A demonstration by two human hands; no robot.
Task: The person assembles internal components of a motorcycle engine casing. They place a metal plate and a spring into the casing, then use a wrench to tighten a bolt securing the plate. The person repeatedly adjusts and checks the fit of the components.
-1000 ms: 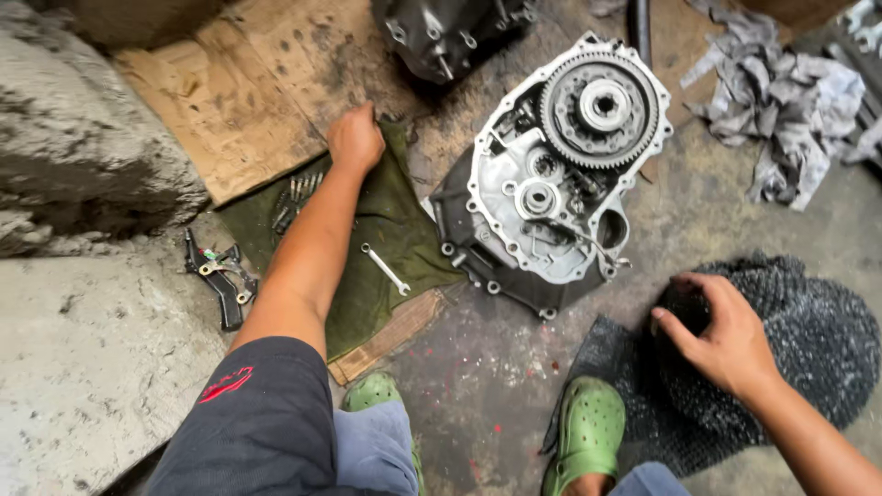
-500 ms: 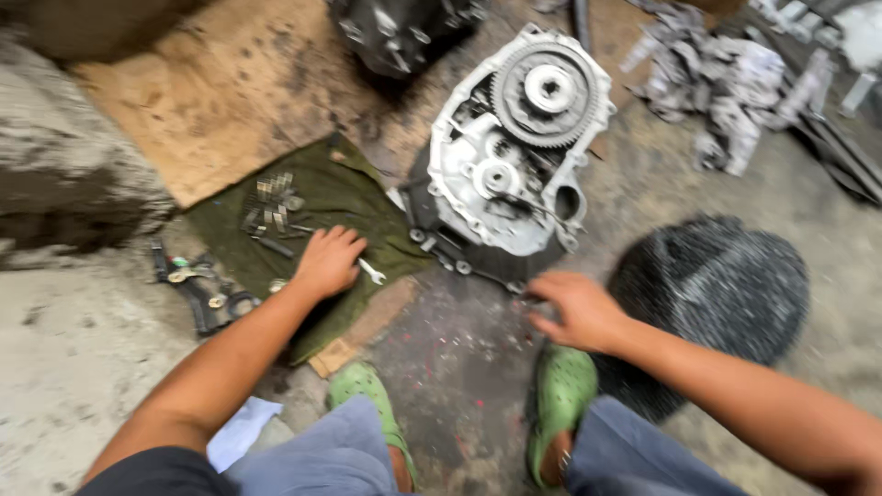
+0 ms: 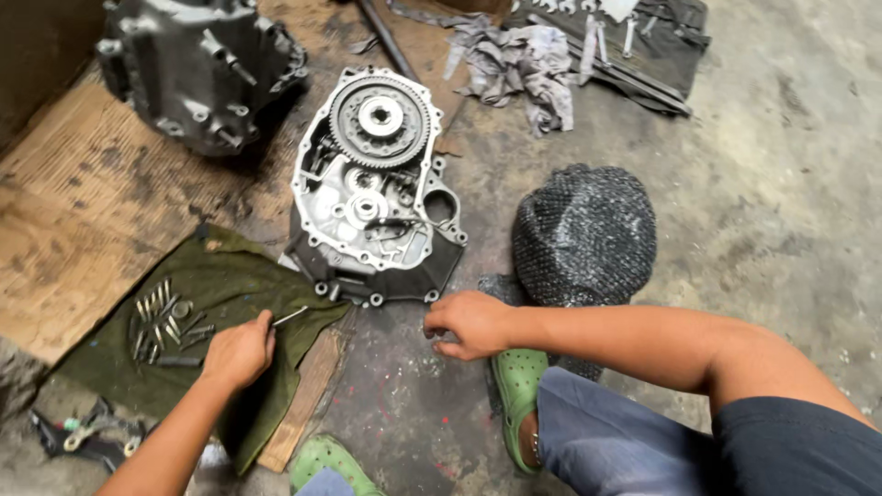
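An open gearbox housing (image 3: 372, 211) lies on the concrete floor, a large toothed gear (image 3: 378, 119) at its far end. My left hand (image 3: 237, 351) rests on a dark green cloth (image 3: 220, 285) and grips a small wrench (image 3: 290, 316) by its near end. Several bolts (image 3: 163, 321) lie in rows on the cloth to the left. My right hand (image 3: 470, 323) hovers low over the floor just below the housing's near right corner, fingers curled; whether it holds something small I cannot tell.
A second dark casing (image 3: 197, 64) sits on cardboard (image 3: 83, 211) at the upper left. A dark mesh cushion (image 3: 583, 234) lies right of the housing. Rags (image 3: 519, 60) and a tool roll (image 3: 634, 37) lie at the top. Green clogs (image 3: 519, 386) are on my feet; pliers (image 3: 87, 432) at the lower left.
The view has shifted and drawn closer. My left hand slid down the cloth and took the wrench. My right hand left the mesh cushion and came to the housing's near corner.
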